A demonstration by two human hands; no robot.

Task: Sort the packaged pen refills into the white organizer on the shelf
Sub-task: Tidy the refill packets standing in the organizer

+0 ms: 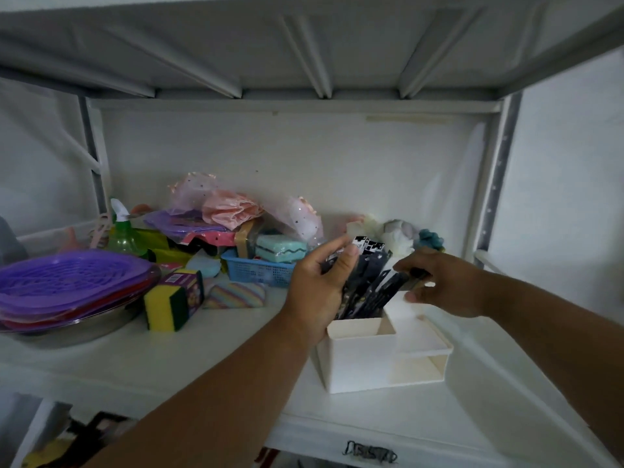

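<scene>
Forearms: nearest to us, both our bare forearms reach up and forward over the front edge of the shelf (pixel 209 363), the left from lower left, the right from the right side.
Open room: we see bare shelf in front of and to the right of the white organizer (pixel 364 363); the upper shelf's ribbed underside hangs well above our hands.
Crowded side: to the left stand a blue basket (pixel 256 271), a yellow-green sponge (pixel 165 307) and stacked purple trays (pixel 67 282), all apart from the organizer.
Organizer: it sits near the shelf's front edge, right of centre, with a tall rear compartment on its left.
Pen refills: the dark packaged pen refills (pixel 368 292) stand tilted in that tall compartment, fanning up and rightward.
Left hand: our left hand (pixel 320 285) is raised beside the organizer's left wall, palm toward the packs.
Left fingers: curled round the left part of the bundle, thumb across its front.
Right hand: our right hand (pixel 442 282) comes in level from the right, above the organizer's lower section.
Right fingers: bent, pinching the upper end of the rightmost packs.
</scene>
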